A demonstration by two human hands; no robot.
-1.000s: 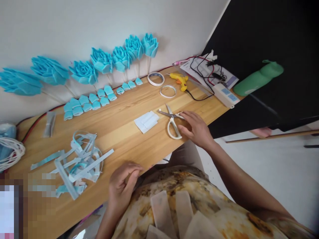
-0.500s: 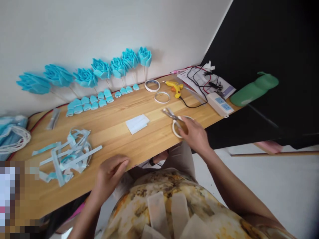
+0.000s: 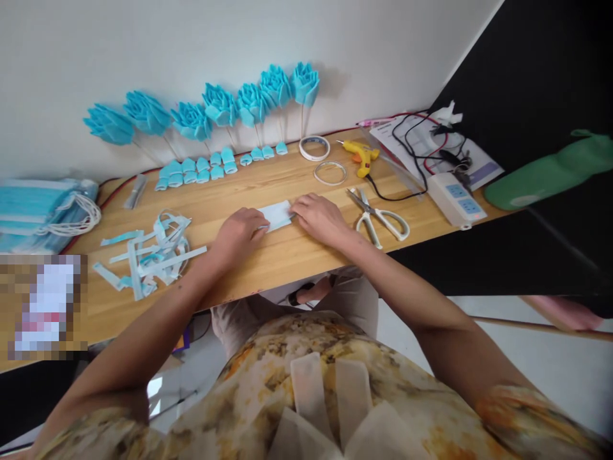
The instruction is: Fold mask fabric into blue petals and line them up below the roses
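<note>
A pale blue-white rectangle of mask fabric (image 3: 276,216) lies on the wooden table. My left hand (image 3: 239,235) is at its left end, fingers curled over the edge. At the right end, the fingertips of my right hand (image 3: 317,217) pinch the other edge. Both hands rest low, close to the tabletop. White-handled scissors (image 3: 376,214) lie with blades apart, just right of my right hand. Left of my left hand is a loose heap of cut strips (image 3: 156,252).
Blue flowers on sticks (image 3: 220,105) lean along the wall, with small blue folded pieces (image 3: 196,169) before them. Tape rolls (image 3: 315,158), a yellow glue gun (image 3: 363,156), a power strip (image 3: 457,198) and a green bottle (image 3: 541,176) are rightward. Packed masks (image 3: 38,207) lie left.
My right hand has let go of the scissors, which now lie on the table, and moved left to the fabric. My left hand has come forward to its left end. The view has shifted.
</note>
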